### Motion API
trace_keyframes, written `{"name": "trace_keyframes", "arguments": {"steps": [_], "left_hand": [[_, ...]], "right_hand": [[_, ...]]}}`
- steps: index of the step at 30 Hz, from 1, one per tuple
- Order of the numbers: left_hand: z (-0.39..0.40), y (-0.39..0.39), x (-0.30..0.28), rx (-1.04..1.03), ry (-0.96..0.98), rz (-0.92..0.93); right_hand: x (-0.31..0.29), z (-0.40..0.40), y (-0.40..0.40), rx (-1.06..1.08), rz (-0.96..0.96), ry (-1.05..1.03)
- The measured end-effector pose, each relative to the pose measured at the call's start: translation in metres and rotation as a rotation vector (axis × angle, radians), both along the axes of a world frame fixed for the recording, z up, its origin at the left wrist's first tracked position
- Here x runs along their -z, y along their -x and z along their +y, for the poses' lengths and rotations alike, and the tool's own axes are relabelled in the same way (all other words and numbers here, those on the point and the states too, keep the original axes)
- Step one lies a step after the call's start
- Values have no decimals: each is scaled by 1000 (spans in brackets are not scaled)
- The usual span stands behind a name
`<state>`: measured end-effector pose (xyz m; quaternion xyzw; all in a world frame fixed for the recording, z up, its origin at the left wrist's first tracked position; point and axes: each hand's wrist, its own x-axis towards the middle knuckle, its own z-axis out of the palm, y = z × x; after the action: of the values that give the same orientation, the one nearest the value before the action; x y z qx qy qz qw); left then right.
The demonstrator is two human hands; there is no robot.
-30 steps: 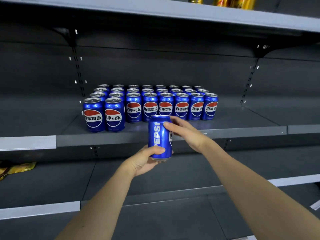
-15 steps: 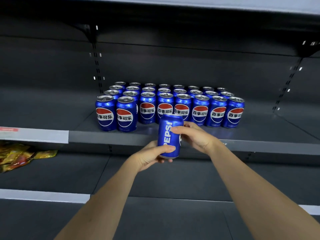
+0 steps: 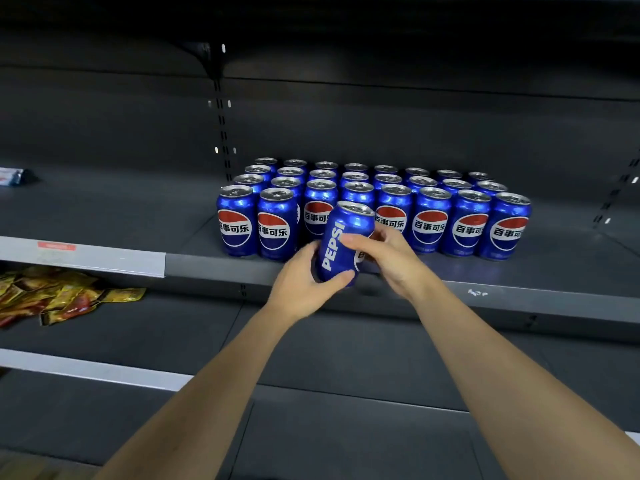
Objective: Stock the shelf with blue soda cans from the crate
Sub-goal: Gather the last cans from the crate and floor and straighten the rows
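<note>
Two bare forearms reach up from the bottom of the view toward a dark grey store shelf (image 3: pixel 214 268). Both hands hold one blue soda can (image 3: pixel 341 242) in front of the shelf's front edge, near the centre of the view. The can tilts with its silver top leaning toward 1 o'clock, and white PEPSI lettering runs up its side.

The left hand (image 3: pixel 304 282) cups the lower part of the can from 8 o'clock, with its thumb curled across the bottom front. The right hand (image 3: pixel 389 258) grips the can's side from 4 o'clock, with its thumb laid across the front and fingers wrapped behind.

Just beyond the held can, a block of matching blue cans (image 3: pixel 429 220) stands upright on the shelf in tidy rows, silver tops up. Their red, white and blue logos with Chinese characters face forward. The held can covers part of the front row, so I cannot tell whether a gap lies behind it.

At 9 o'clock, on the shelf below, lies a loose heap of yellow and red snack packets (image 3: pixel 59 299). A grey price strip with a small red label (image 3: pixel 57 245) runs along the shelf edge above them.
</note>
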<state>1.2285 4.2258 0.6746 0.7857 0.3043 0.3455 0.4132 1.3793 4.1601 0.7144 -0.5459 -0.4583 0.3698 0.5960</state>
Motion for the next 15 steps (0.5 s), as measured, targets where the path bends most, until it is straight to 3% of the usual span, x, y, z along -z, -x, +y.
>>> {"name": "trace_keyframes", "arguments": {"steps": [2, 6, 10, 15], "left_hand": [[1, 6, -4, -150, -167, 72], [8, 16, -13, -412, -229, -7], [21, 29, -22, -568, -300, 43], [41, 50, -24, -582, -299, 99]], "right_hand": [[-3, 5, 6, 103, 57, -56], [-6, 27, 20, 427, 138, -111], [-12, 43, 35, 706, -152, 12], [0, 61, 56, 834, -355, 87]]}}
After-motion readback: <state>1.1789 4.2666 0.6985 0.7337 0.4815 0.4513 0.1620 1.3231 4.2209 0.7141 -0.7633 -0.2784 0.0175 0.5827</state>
